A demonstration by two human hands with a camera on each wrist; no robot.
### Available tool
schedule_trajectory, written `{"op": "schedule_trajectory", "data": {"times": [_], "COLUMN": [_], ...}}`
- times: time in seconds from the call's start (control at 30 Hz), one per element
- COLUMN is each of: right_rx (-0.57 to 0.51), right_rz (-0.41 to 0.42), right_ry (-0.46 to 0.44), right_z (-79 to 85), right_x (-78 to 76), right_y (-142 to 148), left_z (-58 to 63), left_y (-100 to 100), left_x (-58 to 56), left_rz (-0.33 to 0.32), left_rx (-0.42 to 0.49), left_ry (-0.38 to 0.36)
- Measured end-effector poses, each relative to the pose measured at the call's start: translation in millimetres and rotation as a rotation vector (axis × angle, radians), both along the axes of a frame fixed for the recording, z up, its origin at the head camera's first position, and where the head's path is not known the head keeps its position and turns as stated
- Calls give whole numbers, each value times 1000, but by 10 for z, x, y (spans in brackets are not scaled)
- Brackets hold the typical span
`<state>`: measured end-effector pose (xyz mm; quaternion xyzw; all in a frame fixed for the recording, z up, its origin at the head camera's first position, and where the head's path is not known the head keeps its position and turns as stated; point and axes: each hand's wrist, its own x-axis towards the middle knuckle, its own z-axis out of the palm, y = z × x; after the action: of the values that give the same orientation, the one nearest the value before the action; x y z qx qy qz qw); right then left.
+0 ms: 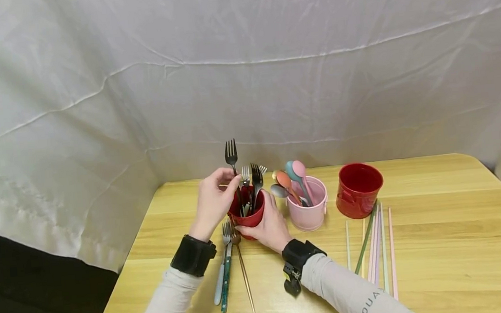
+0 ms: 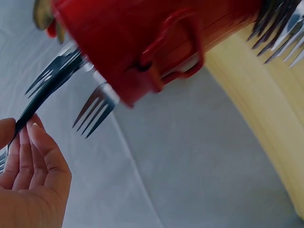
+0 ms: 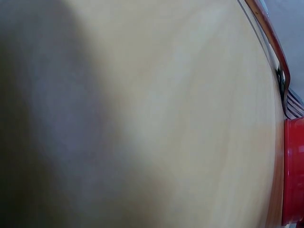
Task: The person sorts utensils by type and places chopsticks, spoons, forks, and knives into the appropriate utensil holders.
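In the head view my left hand (image 1: 211,199) pinches a black fork (image 1: 231,153) between thumb and fingers, tines up. Its handle reaches down inside a small red bucket (image 1: 248,220). My right hand (image 1: 272,228) grips that bucket from its right side, thumb across the front. Another black fork (image 1: 256,176) and a silver fork (image 1: 245,173) stand in it, with one more behind. From the left wrist view, the pinched fork's dark handle (image 2: 40,102) runs toward the bucket (image 2: 109,52). The right wrist view catches only the bucket's edge (image 3: 294,171); the right hand's fingers are not distinguishable there.
Before the bucket lie a blue-handled fork (image 1: 219,284), a green-handled fork (image 1: 227,283) and a copper-coloured fork (image 1: 245,276). To the right stand a pink bucket (image 1: 308,216) of spoons and a second red bucket (image 1: 356,202), with several coloured chopsticks (image 1: 392,258) in front.
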<state>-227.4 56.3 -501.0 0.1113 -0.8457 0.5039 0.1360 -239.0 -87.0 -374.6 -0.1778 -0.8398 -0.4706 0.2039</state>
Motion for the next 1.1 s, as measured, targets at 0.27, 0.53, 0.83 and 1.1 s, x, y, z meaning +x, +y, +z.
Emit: {"op": "schedule_trajectory", "data": {"times": [0.27,0.53,0.83,1.1], "right_rx": [9,10,14,17], "right_rz": [-3,-11,-17,-22], "right_ry": [9,32,39,23], "right_z": [5,-4,-12,-13], "right_x": [0,-4,2,-1], "right_y": [11,13,23,26], "left_z": [-162,-290,-401,-517], "left_y": [18,-113,-368,-553], "left_x": [-2,14,124,241], "left_rz": [3,61,101,92], "left_rx": [-97,-117,-124,-189], "left_ry": [-114,-115,-170,-239]}}
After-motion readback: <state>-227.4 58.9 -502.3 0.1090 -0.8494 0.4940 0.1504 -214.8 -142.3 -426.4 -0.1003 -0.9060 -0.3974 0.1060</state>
